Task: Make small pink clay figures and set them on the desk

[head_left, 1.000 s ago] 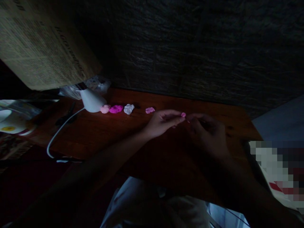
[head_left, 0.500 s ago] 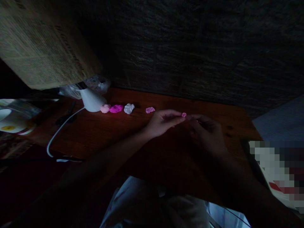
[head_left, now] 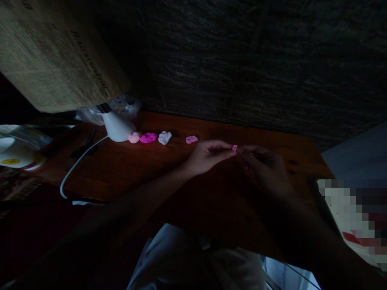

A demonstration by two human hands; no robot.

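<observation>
My left hand (head_left: 205, 156) is closed in a pinch, with a tiny pink piece of modelling clay (head_left: 234, 148) at the tips of its thumb and index finger. My right hand (head_left: 266, 165) comes from the other side, its fingers pressed together right beside the clay piece. A faint thin line shows by the right fingers, but the dim light hides what they hold. Both hands are over the brown wooden table (head_left: 127, 169). Behind my left hand lies a crumpled pink lump (head_left: 191, 139). Further left, in a row, are a white lump (head_left: 165, 137), a magenta lump (head_left: 148, 137) and a pale pink lump (head_left: 134, 137).
A lamp with a white base (head_left: 117, 128) and a newsprint-patterned shade (head_left: 60, 60) stands at the left, its white cable (head_left: 68, 173) curving over the table edge. Clear plastic (head_left: 127, 105) lies behind it. A dark stone-textured wall (head_left: 226, 60) bounds the back.
The small pink piece between my fingertips has turned, its ring-like face now looking like a small oval. Both hands stay in nearly the same place.
</observation>
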